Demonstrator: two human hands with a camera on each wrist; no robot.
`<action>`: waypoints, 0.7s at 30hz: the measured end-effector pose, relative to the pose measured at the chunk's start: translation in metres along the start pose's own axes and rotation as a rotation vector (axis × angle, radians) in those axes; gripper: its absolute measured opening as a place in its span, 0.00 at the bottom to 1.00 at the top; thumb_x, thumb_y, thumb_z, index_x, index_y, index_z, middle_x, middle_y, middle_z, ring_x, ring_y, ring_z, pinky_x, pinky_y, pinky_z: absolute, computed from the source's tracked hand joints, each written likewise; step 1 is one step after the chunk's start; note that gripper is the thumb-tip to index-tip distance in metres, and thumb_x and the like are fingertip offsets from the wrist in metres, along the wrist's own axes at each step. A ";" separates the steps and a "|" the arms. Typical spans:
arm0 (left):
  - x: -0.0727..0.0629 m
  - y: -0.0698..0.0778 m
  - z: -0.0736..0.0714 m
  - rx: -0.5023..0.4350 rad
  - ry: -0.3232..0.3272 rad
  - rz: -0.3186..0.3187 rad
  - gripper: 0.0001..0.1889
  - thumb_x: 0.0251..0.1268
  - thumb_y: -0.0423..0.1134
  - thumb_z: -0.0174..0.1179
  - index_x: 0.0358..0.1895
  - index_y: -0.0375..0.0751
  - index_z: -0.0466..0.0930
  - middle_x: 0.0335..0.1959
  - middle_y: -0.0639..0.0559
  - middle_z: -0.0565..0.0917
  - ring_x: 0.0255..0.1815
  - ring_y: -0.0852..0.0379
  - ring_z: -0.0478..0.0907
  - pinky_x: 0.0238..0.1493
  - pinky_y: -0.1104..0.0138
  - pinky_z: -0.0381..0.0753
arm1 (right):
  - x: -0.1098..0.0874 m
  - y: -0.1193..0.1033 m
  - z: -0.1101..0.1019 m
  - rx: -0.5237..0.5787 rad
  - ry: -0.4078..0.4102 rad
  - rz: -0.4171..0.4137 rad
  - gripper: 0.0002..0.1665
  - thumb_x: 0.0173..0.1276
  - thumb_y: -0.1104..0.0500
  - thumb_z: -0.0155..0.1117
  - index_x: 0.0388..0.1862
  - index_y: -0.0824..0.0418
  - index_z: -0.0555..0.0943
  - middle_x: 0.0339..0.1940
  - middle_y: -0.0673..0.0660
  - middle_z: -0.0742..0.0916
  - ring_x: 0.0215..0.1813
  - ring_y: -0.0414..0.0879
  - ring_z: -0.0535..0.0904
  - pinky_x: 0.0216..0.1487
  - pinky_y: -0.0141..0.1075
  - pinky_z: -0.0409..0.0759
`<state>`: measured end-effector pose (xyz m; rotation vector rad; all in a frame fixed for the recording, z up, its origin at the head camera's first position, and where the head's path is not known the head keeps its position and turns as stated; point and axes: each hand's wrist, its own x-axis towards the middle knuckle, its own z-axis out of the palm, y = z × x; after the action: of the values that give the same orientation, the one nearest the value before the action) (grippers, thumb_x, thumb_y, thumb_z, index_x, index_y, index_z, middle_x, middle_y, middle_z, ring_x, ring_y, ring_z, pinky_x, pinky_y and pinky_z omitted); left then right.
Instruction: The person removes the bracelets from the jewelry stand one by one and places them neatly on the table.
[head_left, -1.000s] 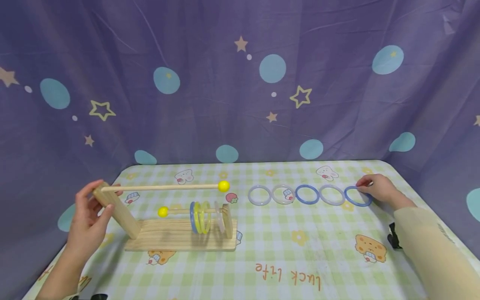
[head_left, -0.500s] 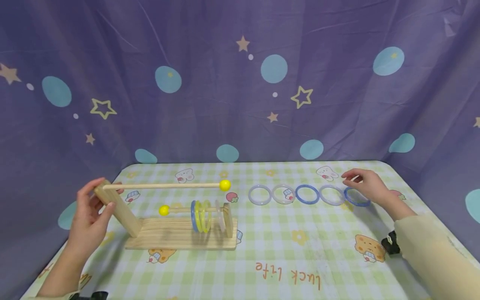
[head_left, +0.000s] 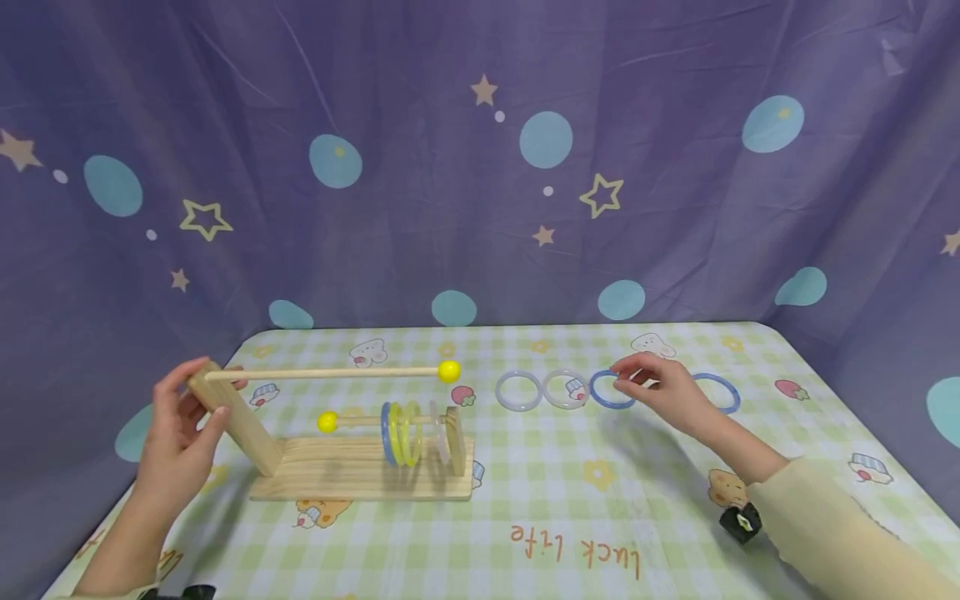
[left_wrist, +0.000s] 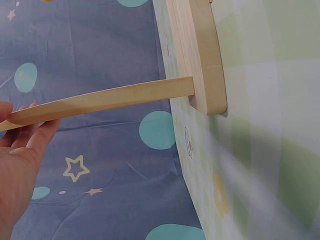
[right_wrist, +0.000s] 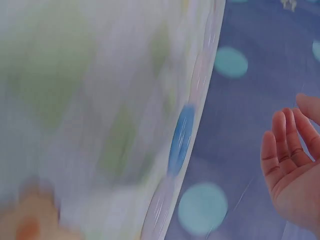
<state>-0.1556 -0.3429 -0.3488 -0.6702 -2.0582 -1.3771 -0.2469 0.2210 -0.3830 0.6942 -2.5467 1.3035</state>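
At the left of the head view, my left hand (head_left: pixel 178 437) grips the upper end of the tall wooden post (head_left: pixel 243 425) of a ring rack, thumb on one side and fingers on the other. The post rises from a wooden base (head_left: pixel 337 467). Its upper rod (head_left: pixel 330 374) is bare and ends in a yellow ball. On the lower rod hang a blue ring (head_left: pixel 387 433), yellow rings (head_left: pixel 406 433) and a pale ring (head_left: pixel 438 433). My right hand (head_left: pixel 667 396), holding nothing, hovers over the row of rings, fingertips overlapping a blue ring (head_left: pixel 603 402) in the head view.
Two pale rings (head_left: pixel 519 391) lie at the left of the row, and another blue ring (head_left: pixel 726 393) at its right end. A pale ring between the blue ones is hidden behind my hand. A checked cloth (head_left: pixel 585 517) covers the table; a patterned curtain (head_left: pixel 420 208) hangs behind.
My right hand has let go of the rightmost blue ring and moved left along the row to the other blue ring. My left hand stays on the post.
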 end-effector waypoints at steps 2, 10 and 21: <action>0.000 0.000 0.000 0.004 0.001 -0.002 0.34 0.63 0.10 0.39 0.72 0.30 0.46 0.61 0.56 0.74 0.59 0.64 0.73 0.52 0.80 0.72 | -0.002 -0.008 0.009 0.028 -0.014 -0.005 0.09 0.66 0.64 0.67 0.44 0.61 0.84 0.37 0.53 0.85 0.35 0.41 0.80 0.32 0.33 0.78; 0.000 0.000 0.001 -0.033 0.007 0.008 0.34 0.63 0.09 0.38 0.72 0.30 0.47 0.61 0.55 0.75 0.60 0.63 0.73 0.53 0.79 0.71 | -0.008 -0.042 0.042 0.191 -0.111 -0.026 0.09 0.67 0.63 0.66 0.46 0.60 0.83 0.36 0.52 0.85 0.36 0.43 0.79 0.33 0.34 0.79; 0.000 0.000 0.001 -0.027 0.006 0.014 0.34 0.62 0.09 0.38 0.72 0.30 0.47 0.60 0.55 0.75 0.59 0.62 0.73 0.53 0.79 0.71 | -0.017 -0.077 0.084 0.324 -0.245 -0.050 0.12 0.68 0.60 0.65 0.50 0.59 0.82 0.42 0.58 0.85 0.42 0.44 0.81 0.38 0.35 0.80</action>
<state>-0.1558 -0.3419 -0.3495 -0.6897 -2.0294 -1.3989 -0.1909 0.1198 -0.3841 1.0303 -2.4998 1.7321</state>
